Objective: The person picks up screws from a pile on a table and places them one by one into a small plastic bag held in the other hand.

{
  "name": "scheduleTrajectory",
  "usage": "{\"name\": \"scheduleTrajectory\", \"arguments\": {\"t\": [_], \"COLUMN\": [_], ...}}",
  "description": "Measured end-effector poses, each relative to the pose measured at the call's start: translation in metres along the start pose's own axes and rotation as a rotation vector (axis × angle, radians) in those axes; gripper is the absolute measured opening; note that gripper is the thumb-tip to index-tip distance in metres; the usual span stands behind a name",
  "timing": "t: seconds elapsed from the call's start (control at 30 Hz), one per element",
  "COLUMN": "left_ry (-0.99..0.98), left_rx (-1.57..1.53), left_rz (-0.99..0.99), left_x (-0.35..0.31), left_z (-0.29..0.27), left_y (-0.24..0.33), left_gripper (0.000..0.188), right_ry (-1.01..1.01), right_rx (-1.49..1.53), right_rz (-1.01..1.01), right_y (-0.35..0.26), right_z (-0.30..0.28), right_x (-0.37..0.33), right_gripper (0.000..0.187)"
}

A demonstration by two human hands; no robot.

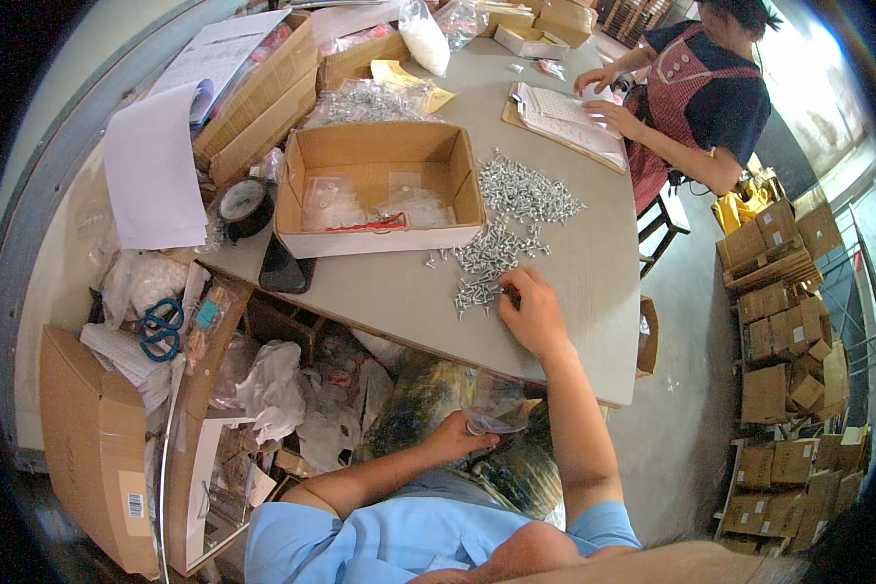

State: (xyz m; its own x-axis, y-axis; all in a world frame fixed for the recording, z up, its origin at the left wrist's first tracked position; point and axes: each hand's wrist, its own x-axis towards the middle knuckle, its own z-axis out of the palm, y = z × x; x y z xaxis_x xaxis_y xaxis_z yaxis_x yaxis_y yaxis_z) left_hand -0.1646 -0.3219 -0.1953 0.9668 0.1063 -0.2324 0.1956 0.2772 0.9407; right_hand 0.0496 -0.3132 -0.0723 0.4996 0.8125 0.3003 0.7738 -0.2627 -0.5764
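Note:
A pile of small silver screws (496, 248) is spread over the grey table. At the pile's near right edge, my right hand (532, 313) rests with its fingers curled down toward the tabletop. Whatever lies under those fingertips is hidden. Lower down, in front of the table edge, my left hand (460, 438) is closed on a clear plastic bag (501, 420). Left of the screws stands an open cardboard box (380, 240) with clear bags and a red strip inside.
A phone (286, 268) and a black tape roll (245, 208) lie by the box. Blue-handled scissors (162, 329) hang over clutter at left. Across the table, a person in a red apron (693, 78) handles papers on a clipboard (572, 125). Stacked cartons (781, 336) stand at right.

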Motion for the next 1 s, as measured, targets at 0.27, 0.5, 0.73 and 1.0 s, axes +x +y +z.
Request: {"name": "scheduleTrajectory", "arguments": {"t": [0.27,0.5,0.73,1.0], "left_ry": [0.025,0.023,0.074,0.212], "left_rx": [0.079,0.059,0.108,0.249], "left_rz": [-0.052,-0.011,0.054,0.112], "left_x": [-0.002,0.0,0.001,0.017], "left_z": [0.002,0.004,0.003,0.002], "left_y": [0.01,0.008,-0.004,-0.019], "left_gripper": [0.033,0.031,0.036,0.036], "right_ry": [0.0,-0.027,-0.406,-0.356], "right_rx": [0.011,-0.03,0.058,0.419], "right_rz": [0.06,0.093,0.118,0.161], "right_y": [0.001,0.0,-0.027,-0.019], "right_z": [-0.014,-0.024,-0.052,-0.054], "right_x": [-0.018,-0.03,-0.06,-0.085], "right_gripper": [0.015,0.014,0.015,0.012]}}
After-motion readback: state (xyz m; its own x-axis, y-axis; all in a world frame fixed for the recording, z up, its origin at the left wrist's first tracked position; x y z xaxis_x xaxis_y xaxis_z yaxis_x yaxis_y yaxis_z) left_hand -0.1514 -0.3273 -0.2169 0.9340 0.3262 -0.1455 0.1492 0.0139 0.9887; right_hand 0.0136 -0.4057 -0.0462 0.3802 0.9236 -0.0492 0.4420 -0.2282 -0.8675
